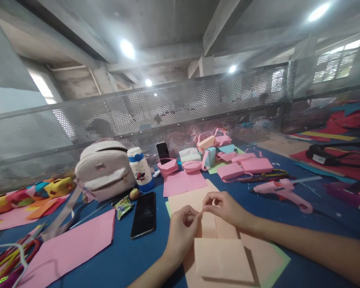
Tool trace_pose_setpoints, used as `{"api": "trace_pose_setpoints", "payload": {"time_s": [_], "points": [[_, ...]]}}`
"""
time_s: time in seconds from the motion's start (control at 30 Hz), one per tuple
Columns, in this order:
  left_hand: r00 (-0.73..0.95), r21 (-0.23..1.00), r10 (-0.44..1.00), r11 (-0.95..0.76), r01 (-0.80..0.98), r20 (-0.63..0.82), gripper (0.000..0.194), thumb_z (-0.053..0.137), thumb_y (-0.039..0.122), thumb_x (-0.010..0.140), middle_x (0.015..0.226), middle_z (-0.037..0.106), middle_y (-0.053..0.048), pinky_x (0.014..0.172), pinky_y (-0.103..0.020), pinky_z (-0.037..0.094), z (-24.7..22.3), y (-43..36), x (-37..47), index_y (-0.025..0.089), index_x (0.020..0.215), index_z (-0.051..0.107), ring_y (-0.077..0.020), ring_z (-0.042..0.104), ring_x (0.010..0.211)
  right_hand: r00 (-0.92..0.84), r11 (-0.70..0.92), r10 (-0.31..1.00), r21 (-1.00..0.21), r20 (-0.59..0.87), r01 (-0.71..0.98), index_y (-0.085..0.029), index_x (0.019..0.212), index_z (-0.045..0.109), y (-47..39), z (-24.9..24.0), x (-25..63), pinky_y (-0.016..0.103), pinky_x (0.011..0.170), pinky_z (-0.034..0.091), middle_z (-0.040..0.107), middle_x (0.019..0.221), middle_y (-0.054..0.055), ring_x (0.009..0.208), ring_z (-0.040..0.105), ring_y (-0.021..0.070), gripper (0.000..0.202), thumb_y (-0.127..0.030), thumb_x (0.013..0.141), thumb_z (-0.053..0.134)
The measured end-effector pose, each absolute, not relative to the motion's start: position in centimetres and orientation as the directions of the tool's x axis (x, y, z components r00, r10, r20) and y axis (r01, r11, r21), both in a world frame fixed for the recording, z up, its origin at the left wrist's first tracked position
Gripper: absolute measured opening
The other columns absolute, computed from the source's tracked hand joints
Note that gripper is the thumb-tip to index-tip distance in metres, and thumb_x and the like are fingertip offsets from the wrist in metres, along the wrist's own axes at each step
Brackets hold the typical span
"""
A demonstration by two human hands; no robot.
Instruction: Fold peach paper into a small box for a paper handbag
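Observation:
A folded piece of peach paper (pixel 223 260) lies in front of me, its near flap raised a little and casting a shadow. My left hand (pixel 183 230) pinches at the paper's far left edge, thumb and forefinger pressed together. Almost touching it, my right hand (pixel 225 208) is closed in a pinch at the same far edge. The fingertips hide the exact bit of paper between them. Larger peach sheets (pixel 267 260) with a green sheet showing at the border lie underneath. Just beyond my hands is a pink sheet (pixel 184 183).
A pink glue gun (pixel 283 192) lies to the right. Small pink paper bags (pixel 256 165) stand behind. Left are a black phone (pixel 143 215), a bottle (pixel 141 170), a white backpack (pixel 106 170), pink paper (pixel 75 248) and scissors (pixel 12 256). A perforated metal screen (pixel 180 108) bounds the back.

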State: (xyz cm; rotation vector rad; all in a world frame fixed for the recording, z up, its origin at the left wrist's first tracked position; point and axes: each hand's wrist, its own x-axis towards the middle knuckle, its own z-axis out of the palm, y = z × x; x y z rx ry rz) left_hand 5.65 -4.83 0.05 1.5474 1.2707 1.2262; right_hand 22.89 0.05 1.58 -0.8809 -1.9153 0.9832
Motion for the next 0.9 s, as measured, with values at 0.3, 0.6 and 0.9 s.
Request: {"api": "trace_pose_setpoints", "payload": {"time_s": [0.3, 0.6, 0.9], "points": [[0.030, 0.962, 0.983, -0.182, 0.204, 0.180, 0.031, 0.065, 0.040, 0.079, 0.052, 0.047, 0.005, 0.046, -0.019, 0.021, 0.0, -4.9, 5.5, 0.015, 0.064, 0.054, -0.0076, 0.036, 0.047, -0.444, 0.465, 0.824, -0.868, 0.352, 0.174, -0.017, 0.071, 0.063, 0.2, 1.6, 23.1, 0.026, 0.061, 0.036, 0.063, 0.071, 0.001, 0.067, 0.053, 0.0157, 0.019, -0.032, 0.081, 0.062], [0.036, 0.958, 0.970, -0.243, 0.155, 0.240, 0.032, 0.064, 0.046, 0.082, 0.054, 0.052, 0.004, 0.047, -0.018, 0.021, -0.2, -4.5, 4.6, 0.015, 0.078, 0.058, -0.0075, 0.038, 0.047, -0.431, 0.431, 0.838, -0.890, 0.335, 0.146, -0.017, 0.080, 0.068, 0.0, 1.3, 23.2, 0.027, 0.066, 0.038, 0.068, 0.080, 0.003, 0.077, 0.059, 0.0195, 0.018, -0.034, 0.078, 0.067], [0.030, 0.972, 0.980, -0.198, 0.123, 0.196, 0.037, 0.071, 0.050, 0.077, 0.051, 0.056, 0.003, 0.043, -0.017, 0.025, 0.0, -4.7, 5.1, 0.014, 0.077, 0.064, -0.0068, 0.041, 0.043, -0.444, 0.370, 0.852, -0.919, 0.278, 0.134, -0.017, 0.075, 0.070, -0.7, 1.7, 22.8, 0.026, 0.063, 0.036, 0.068, 0.074, 0.001, 0.071, 0.057, 0.0171, 0.015, -0.031, 0.079, 0.068]]}}
